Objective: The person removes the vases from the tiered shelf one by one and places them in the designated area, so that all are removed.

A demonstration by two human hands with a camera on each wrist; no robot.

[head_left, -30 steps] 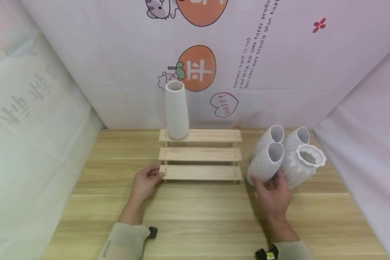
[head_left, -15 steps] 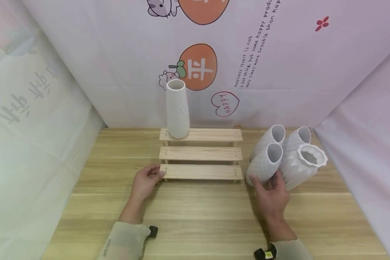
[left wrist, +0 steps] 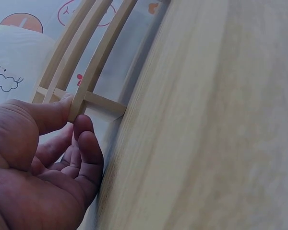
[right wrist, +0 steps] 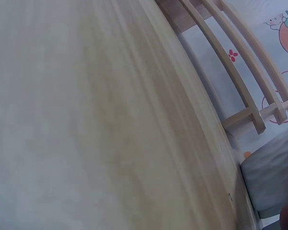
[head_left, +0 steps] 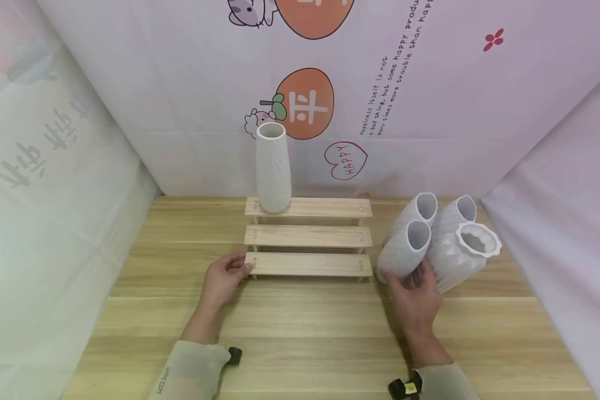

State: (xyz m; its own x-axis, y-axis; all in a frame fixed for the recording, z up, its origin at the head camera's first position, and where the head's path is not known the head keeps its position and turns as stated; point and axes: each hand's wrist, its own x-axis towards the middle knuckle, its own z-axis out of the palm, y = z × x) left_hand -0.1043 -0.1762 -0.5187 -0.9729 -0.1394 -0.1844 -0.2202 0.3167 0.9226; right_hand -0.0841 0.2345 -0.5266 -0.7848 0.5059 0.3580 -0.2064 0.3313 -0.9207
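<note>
My left hand [head_left: 222, 283] pinches the left end of the lowest shelf on a three-step wooden rack [head_left: 307, 264]. In the left wrist view, the thumb lies over the shelf board [left wrist: 100, 57] with curled fingers beneath. My right hand [head_left: 416, 303] grips a white textured vase [head_left: 399, 255] low down, thumb on its near side and fingers partly hidden behind it. The right wrist view catches only part of this vase [right wrist: 271, 177] and a sliver of the hand, beside the rack's end. A tall white vase [head_left: 274, 172] stands upright on the top step at the left.
Close behind and right of the held vase stand two similar white vases, one at the back [head_left: 415, 214] and one farther right [head_left: 457, 214], plus a wider vase with a scalloped rim [head_left: 457, 261]. Printed white cloth [head_left: 405, 166] walls the wooden table [head_left: 300, 328] at back and sides.
My right hand has shifted slightly left with the vase, bringing it nearer the rack and widening the gap to the scalloped vase. My left hand keeps its pinch on the rack.
</note>
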